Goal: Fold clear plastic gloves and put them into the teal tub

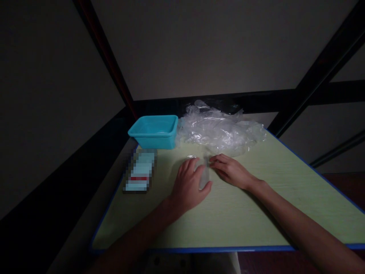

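Observation:
A small clear plastic piece (pixel 204 179), probably a bag or film, lies flat near the middle of the table. My left hand (pixel 189 184) rests over its left part with fingers spread, the thumb stretched to the right along its near edge. Part of the piece is hidden under that hand. At the right side of the piece is my right hand (pixel 230 170), palm down, its fingers pointing left and loosely bent. Its fingertips come close to a thin greyish edge of the plastic; whether they touch it I cannot tell. Nothing shows gripped in either hand.
A large crumpled heap of clear plastic (pixel 222 131) lies at the table's back. Left of it stands a turquoise basin (pixel 155 141). A pixelated phone-like object (pixel 141 171) lies near the left edge. The pale green table (pixel 228 224) has a blue rim; walls rise behind.

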The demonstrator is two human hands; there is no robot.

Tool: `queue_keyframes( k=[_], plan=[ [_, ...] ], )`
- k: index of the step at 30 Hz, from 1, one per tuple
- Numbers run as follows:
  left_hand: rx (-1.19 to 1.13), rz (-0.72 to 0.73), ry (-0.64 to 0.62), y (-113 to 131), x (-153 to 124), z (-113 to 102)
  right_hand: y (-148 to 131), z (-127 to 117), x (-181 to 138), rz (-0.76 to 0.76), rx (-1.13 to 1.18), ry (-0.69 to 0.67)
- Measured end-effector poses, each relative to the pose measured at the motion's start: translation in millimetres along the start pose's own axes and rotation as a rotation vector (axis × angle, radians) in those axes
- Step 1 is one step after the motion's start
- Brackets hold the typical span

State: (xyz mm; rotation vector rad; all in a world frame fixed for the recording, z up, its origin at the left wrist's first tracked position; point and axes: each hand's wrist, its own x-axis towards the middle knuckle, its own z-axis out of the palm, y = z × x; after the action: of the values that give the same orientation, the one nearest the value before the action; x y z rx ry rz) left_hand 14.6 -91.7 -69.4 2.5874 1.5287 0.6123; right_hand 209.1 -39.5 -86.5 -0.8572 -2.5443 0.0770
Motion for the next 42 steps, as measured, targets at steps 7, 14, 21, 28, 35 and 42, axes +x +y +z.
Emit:
queue_keyframes(
  k=[7,14,21,28,35,42],
  plan=[
    [0.024,0.309,-0.168,4,-28,1,0,2,-1,0.02,-0.024,-0.037],
    [-0.039,0.334,-0.149,-15,-34,-7,0,-1,-1,0.041,-0.06,-0.026],
    [0.054,0.085,0.021,-20,-25,-5,0,-1,-2,0.077,-0.087,-0.004],
    [0.24,0.058,-0.141,-13,-6,27,1,-6,-2,0.153,-0.08,0.019],
    [0.224,0.211,-0.247,-23,-1,25,4,-8,-3,0.159,-0.104,0.028],
    [0.165,0.489,-0.337,-35,13,15,5,-11,-4,0.114,-0.054,0.037]
  ],
)
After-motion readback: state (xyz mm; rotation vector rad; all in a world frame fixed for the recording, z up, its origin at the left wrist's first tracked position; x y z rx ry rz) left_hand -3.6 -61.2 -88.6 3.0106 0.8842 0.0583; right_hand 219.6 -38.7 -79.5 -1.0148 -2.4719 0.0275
